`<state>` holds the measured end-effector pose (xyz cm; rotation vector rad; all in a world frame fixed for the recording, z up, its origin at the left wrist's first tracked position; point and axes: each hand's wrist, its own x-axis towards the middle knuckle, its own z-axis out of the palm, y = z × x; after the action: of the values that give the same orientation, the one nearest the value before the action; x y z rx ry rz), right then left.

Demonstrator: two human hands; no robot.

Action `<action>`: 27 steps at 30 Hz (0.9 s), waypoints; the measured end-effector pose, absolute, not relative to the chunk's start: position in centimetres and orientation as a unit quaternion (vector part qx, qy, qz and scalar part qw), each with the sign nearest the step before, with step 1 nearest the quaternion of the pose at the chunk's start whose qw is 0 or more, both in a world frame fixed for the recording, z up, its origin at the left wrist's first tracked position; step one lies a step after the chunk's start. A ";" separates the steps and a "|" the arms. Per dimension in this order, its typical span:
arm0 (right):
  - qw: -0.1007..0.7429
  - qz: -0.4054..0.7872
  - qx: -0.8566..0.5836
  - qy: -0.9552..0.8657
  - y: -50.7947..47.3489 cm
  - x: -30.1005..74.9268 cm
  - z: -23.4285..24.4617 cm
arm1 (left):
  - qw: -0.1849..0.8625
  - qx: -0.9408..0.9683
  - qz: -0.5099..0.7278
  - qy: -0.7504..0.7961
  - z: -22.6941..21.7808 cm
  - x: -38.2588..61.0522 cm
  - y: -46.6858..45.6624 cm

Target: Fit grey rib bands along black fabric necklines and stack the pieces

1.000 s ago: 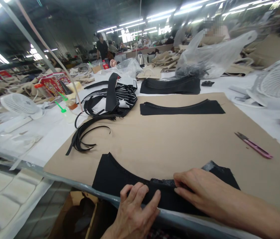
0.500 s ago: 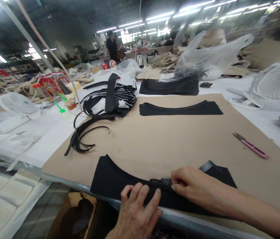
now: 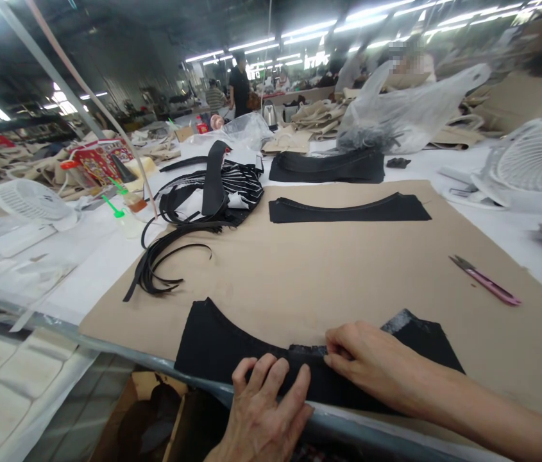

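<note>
A curved black fabric piece (image 3: 217, 346) lies along the near table edge, its concave side facing away from me. My left hand (image 3: 268, 404) presses on its front part, fingers spread and flat. With thumb and fingers pinched together, my right hand (image 3: 367, 359) grips the piece's curved edge, just right of a rough greyish strip (image 3: 306, 350). The far right end of the piece shows a whitish patch. Beyond it on the brown sheet (image 3: 328, 276) lies another curved black piece (image 3: 350, 210).
Pink-handled thread snips (image 3: 487, 280) lie to the right. Narrow black strips (image 3: 148, 269) and a striped black bundle (image 3: 239, 186) sit at left. More black pieces (image 3: 326, 167) are stacked behind. White fans (image 3: 540, 160) stand on both sides; a cardboard box (image 3: 155, 410) is below the edge.
My right hand has shifted slightly left along the curved edge, and less of the rough strip shows. My left hand stays put. A distant person has moved right.
</note>
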<state>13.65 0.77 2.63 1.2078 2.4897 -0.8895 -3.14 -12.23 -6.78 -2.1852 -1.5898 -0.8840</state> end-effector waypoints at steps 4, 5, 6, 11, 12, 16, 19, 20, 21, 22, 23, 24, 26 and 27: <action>0.119 -0.304 0.403 0.855 0.7 12.9 3.0 | 0.161 -0.764 -0.311 -0.542 -6.6 -3.0 -12.4; 0.122 -0.306 0.402 0.854 0.6 12.7 3.0 | 0.164 -0.765 -0.311 -0.540 -6.5 -3.0 -12.5; 0.126 -0.309 0.403 0.852 0.5 12.4 2.9 | 0.166 -0.764 -0.312 -0.540 -6.5 -3.0 -12.5; 0.133 -0.320 0.413 0.842 0.2 11.5 2.6 | 0.151 -0.758 -0.332 -0.541 -6.7 -3.4 -12.9; 0.131 -0.323 0.417 0.840 0.1 11.4 2.6 | 0.146 -0.760 -0.332 -0.539 -6.7 -3.5 -13.0; 0.125 -0.343 0.431 0.825 0.0 11.2 2.7 | 0.143 -0.772 -0.318 -0.531 -6.3 -3.7 -13.0; 0.121 -0.365 0.430 0.817 0.0 11.1 2.8 | 0.152 -0.780 -0.303 -0.527 -6.0 -3.8 -13.0; 0.117 -0.373 0.428 0.815 0.0 11.1 2.7 | 0.156 -0.781 -0.299 -0.525 -5.9 -3.8 -12.9; 0.113 -0.382 0.429 0.811 0.0 11.0 2.7 | 0.159 -0.783 -0.296 -0.524 -5.8 -3.8 -12.9; 0.110 -0.390 0.430 0.807 0.1 11.0 2.6 | 0.163 -0.782 -0.297 -0.523 -5.8 -3.9 -12.9; 0.107 -0.397 0.432 0.803 0.1 11.0 2.6 | 0.165 -0.782 -0.297 -0.523 -5.9 -3.9 -12.9; 0.105 -0.403 0.434 0.799 0.1 11.0 2.5 | 0.164 -0.783 -0.296 -0.522 -6.0 -4.0 -12.9; 0.101 -0.417 0.433 0.793 0.2 10.9 2.2 | 0.160 -0.781 -0.299 -0.525 -6.3 -4.0 -13.0; 0.098 -0.425 0.432 0.789 0.2 10.8 2.1 | 0.159 -0.779 -0.304 -0.526 -6.5 -4.0 -13.0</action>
<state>10.82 0.16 2.11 1.2774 2.3354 -1.2582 -3.98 -12.99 -6.45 -2.2252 -1.5025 -0.8674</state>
